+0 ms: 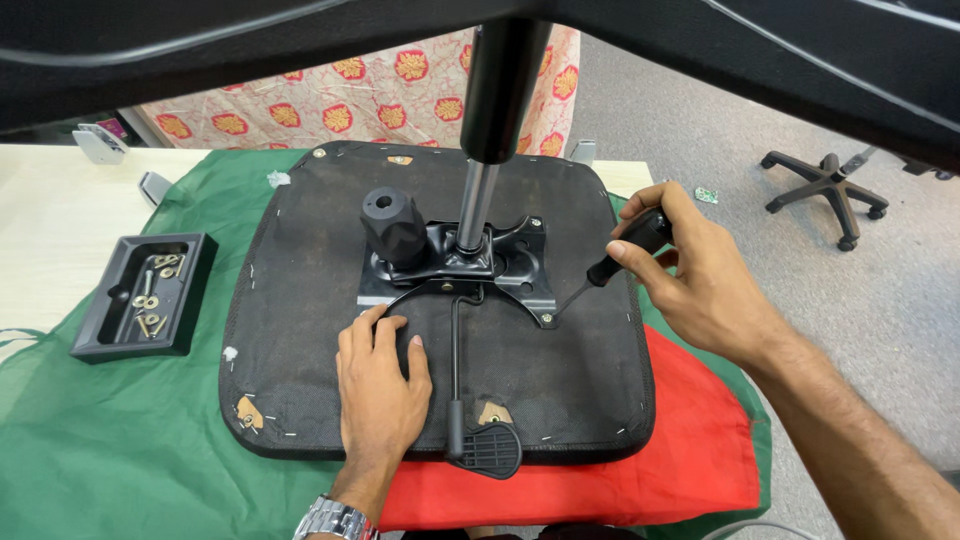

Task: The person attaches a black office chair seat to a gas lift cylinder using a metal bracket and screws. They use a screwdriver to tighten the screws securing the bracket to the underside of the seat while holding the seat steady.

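Head view: a screwdriver (610, 265) is gripped by the right hand (700, 290) at a plate (520, 270) corner screw; the seat (300, 300) is pressed by the left hand's (380, 385) spread fingers. Spare screws are left in the tray (95, 340).

An upturned chair seat (300, 300) lies at the centre of the frame on a cloth (120, 440) spread over the desk (50, 220). A metal mechanism plate (455, 265) sits on the seat's middle, with a gas cylinder (478, 200) rising from it toward the top of the frame and a knob (393, 227) just left of the cylinder. A lever (458, 370) runs from the plate down to a paddle (490, 450) at the seat's lower edge. The left hand (380, 375) rests flat on the seat, below the plate and left of the lever. The right hand (690, 275), at the seat's right edge, holds a screwdriver (615, 255) whose tip meets the plate's lower right corner. A tray (105, 335) with bolts (150, 295) in it lies left of the seat. A chair base (830, 185) stands on the floor (700, 110) at upper right.
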